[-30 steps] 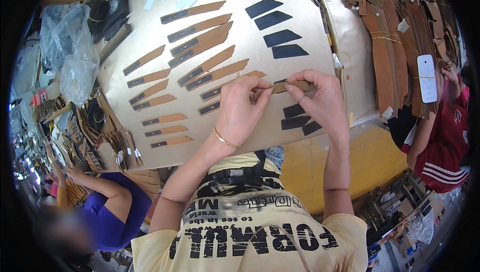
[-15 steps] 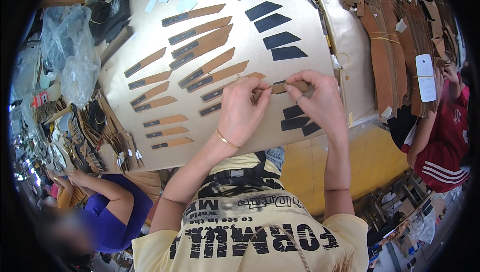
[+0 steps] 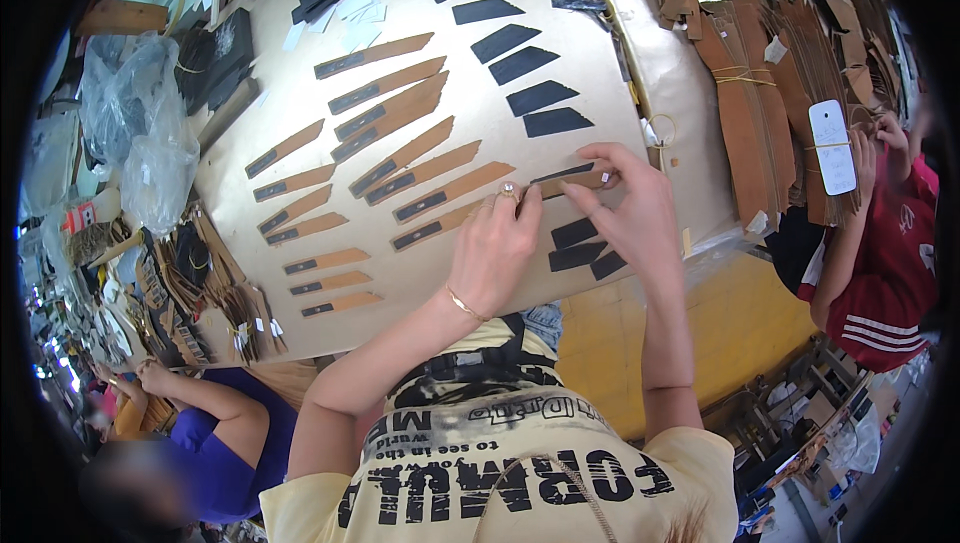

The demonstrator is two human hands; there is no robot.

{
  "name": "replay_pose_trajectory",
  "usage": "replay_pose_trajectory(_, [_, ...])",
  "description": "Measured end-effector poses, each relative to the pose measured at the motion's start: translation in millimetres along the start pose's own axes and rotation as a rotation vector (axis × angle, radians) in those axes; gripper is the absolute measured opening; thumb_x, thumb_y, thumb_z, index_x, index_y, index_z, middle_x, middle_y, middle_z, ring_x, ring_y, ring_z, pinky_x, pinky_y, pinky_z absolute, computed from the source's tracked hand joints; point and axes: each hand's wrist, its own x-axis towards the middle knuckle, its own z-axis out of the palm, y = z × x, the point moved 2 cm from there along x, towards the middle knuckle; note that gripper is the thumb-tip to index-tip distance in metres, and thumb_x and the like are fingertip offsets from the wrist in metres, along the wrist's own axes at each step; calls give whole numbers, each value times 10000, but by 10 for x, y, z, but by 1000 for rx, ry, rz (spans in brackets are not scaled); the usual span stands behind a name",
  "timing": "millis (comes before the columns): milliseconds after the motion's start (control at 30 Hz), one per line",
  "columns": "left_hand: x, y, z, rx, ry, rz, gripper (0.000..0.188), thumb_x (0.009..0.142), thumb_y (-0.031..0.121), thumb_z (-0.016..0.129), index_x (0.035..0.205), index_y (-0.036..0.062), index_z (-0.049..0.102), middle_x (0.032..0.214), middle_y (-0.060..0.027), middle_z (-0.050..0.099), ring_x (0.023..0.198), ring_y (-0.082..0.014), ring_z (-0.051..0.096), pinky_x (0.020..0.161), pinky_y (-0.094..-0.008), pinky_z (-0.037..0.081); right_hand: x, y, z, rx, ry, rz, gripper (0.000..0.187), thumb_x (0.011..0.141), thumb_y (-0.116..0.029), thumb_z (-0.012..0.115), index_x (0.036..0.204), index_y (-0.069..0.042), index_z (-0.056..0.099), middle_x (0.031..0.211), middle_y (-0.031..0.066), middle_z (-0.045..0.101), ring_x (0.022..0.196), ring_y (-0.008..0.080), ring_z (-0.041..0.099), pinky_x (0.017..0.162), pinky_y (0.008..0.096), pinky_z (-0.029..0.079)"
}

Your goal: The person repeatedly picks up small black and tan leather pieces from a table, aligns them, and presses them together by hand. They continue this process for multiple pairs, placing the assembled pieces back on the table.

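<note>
A brown leather strip [image 3: 583, 182] with a dark piece lying along it spans the space between my hands. My right hand [image 3: 640, 211] grips its right end between thumb and fingers, where a small white spot shows. The fingertips of my left hand [image 3: 492, 255] close on its left end, partly hiding it. Another brown strip [image 3: 432, 231] with a dark end lies on the table beside my left hand. Several similar brown strips [image 3: 415, 176] are laid out to the left. Black slanted pieces [image 3: 573, 255] lie under my right wrist, and more black pieces [image 3: 558, 122] form a column beyond my hands.
The light table [image 3: 400, 328] ends just in front of me. Bundled brown leather strips [image 3: 752, 108] with a white tag [image 3: 832, 148] are at the right. Clear plastic bags [image 3: 140, 108] and dark bundles [image 3: 215, 278] crowd the left. A co-worker in red [image 3: 880, 263] stands at the right, another in purple [image 3: 235, 433] at the left.
The strip between my hands now shows more of its length and dark piece. My left hand has turned, its fingers pointing further up. The view has shifted slightly, moving the table pieces leftward.
</note>
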Motion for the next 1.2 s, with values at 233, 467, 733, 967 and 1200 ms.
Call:
replay_pose_trajectory(233, [35, 32, -60, 41, -50, 3, 366, 776, 5, 611, 1139, -31, 619, 994, -123, 596, 851, -233, 656, 687, -311, 560, -37, 162, -128, 240, 83, 101, 350, 827, -19, 708, 1150, -44, 577, 788, 25, 644, 741, 122, 595, 698, 274, 473])
replay_pose_trajectory(467, [40, 38, -73, 42, -62, -9, 364, 769, 4, 613, 1131, -29, 623, 997, -130, 597, 846, -233, 659, 690, -308, 562, -26, 162, -108, 241, 110, 112, 370, 822, 12, 691, 1130, -29, 491, 796, 57, 665, 750, 132, 626, 706, 267, 483])
replay_pose_trajectory(733, [44, 34, -70, 7, -97, -54, 364, 822, 3, 602, 1185, 27, 625, 957, -120, 558, 775, -276, 647, 655, -359, 542, -2, 182, -75, 286, 144, 91, 346, 813, 28, 689, 1074, -20, 467, 781, 73, 660, 718, 134, 633, 680, 271, 501])
replay_pose_trajectory(967, [43, 36, -65, -2, -79, -48, 367, 826, -2, 585, 1191, 18, 623, 961, -122, 562, 779, -274, 655, 660, -354, 549, -38, 195, -45, 255, 180, 70, 252, 812, 50, 668, 1001, -25, 520, 756, 73, 646, 683, 158, 621, 665, 283, 500])
replay_pose_trajectory(1200, [43, 32, -56, 12, -93, -68, 359, 821, 6, 597, 1177, 23, 636, 968, -126, 576, 783, -275, 659, 653, -359, 549, -267, 77, 130, -286, 219, -184, 341, 784, -3, 666, 1083, -154, 728, 1118, 76, 641, 1024, 218, 581, 777, 358, 463])
